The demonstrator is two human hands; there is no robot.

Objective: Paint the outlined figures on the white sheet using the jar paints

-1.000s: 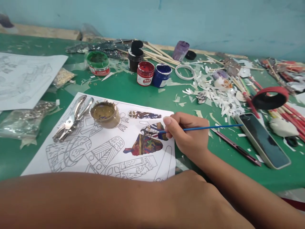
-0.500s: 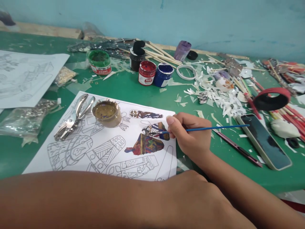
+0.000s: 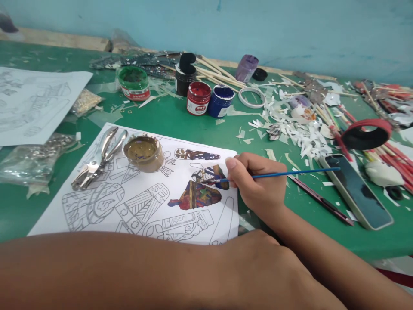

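My right hand (image 3: 260,181) pinches a thin blue paintbrush (image 3: 297,172), its tip touching a partly painted shape (image 3: 209,175) on a white sheet of line drawings (image 3: 142,224). Just below that shape is a figure painted in red, blue and ochre (image 3: 196,196). A narrow painted strip (image 3: 197,154) lies above. My left forearm crosses the bottom of the view; the left hand (image 3: 274,267) rests near the right forearm, its fingers hidden. On the sheet stand an open jar of brownish-gold paint (image 3: 143,154) and a metal hole punch (image 3: 98,159).
Behind the sheet are open jars of green (image 3: 134,84), red (image 3: 198,99) and blue paint (image 3: 221,101). To the right lie a craft knife (image 3: 321,200), a phone (image 3: 356,191), a red tape roll (image 3: 366,133) and paper scraps (image 3: 309,133). Another drawn sheet (image 3: 38,107) is at left.
The view has shifted very slightly. The right hand and brush stay at nearly the same spot on the drawing; nothing is taken up or let go.
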